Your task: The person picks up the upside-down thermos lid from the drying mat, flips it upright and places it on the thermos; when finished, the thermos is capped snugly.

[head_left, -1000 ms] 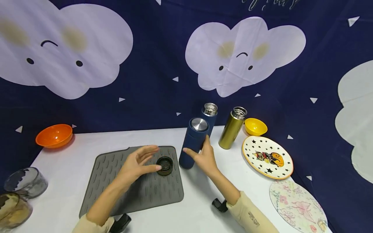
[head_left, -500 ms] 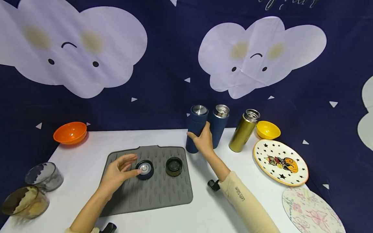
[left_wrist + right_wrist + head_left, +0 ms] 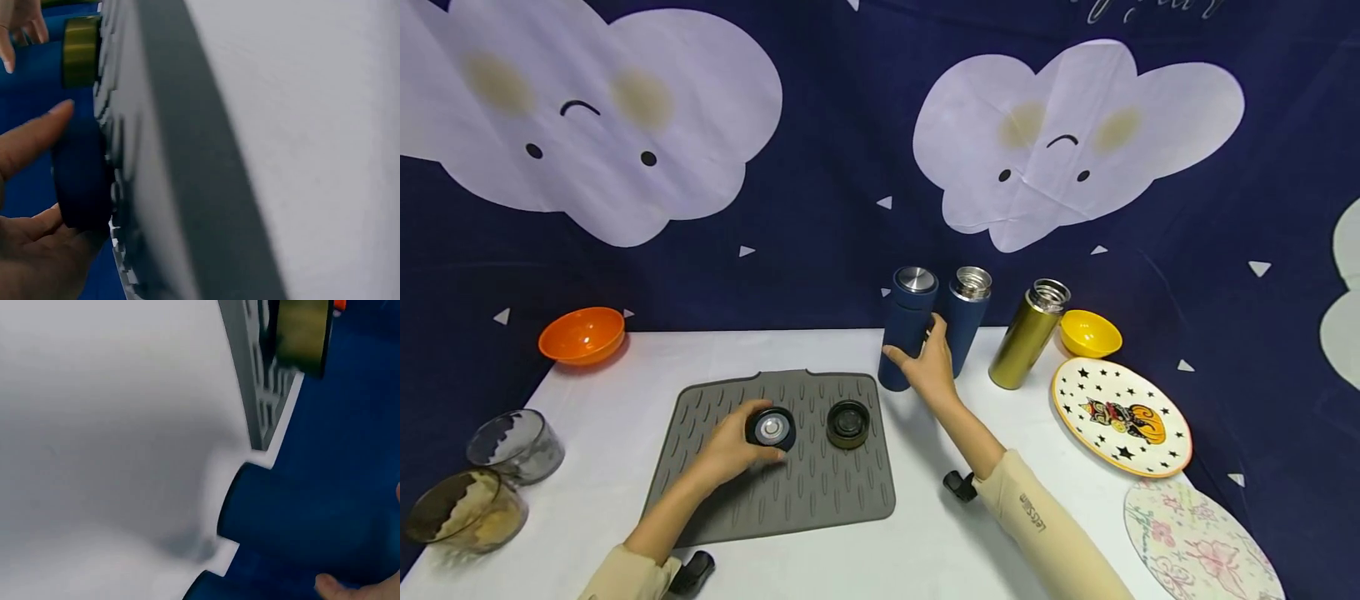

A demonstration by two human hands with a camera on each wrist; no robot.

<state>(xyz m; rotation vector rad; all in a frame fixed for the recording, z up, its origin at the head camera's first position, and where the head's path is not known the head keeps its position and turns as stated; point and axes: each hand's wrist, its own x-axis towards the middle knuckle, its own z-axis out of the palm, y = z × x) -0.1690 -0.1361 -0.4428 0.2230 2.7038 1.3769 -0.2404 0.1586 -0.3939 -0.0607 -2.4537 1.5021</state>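
Observation:
In the head view my left hand (image 3: 735, 447) has its thumb and fingers around the rim of a dark blue bottle lid (image 3: 772, 428), which lies underside up on the grey drying mat (image 3: 820, 492). The left wrist view shows this lid (image 3: 81, 169) between thumb and fingers. A second, dark olive lid (image 3: 847, 424) lies on the mat to its right. My right hand (image 3: 934, 371) grips a capped blue thermos bottle (image 3: 906, 321) with a steel top, upright on the white table behind the mat. Right beside it stands an uncapped blue thermos (image 3: 967, 321).
An uncapped olive-gold thermos (image 3: 1028, 337) and a yellow bowl (image 3: 1091, 333) stand at the back right. A star-patterned plate (image 3: 1093, 387) and a floral round mat (image 3: 1206, 542) lie further right. At left are an orange bowl (image 3: 582, 337) and two glass bowls (image 3: 542, 454) (image 3: 497, 521).
My right hand has carried the capped blue thermos back beside the uncapped one. My left hand has moved right and closed around the blue lid. The head view has shifted.

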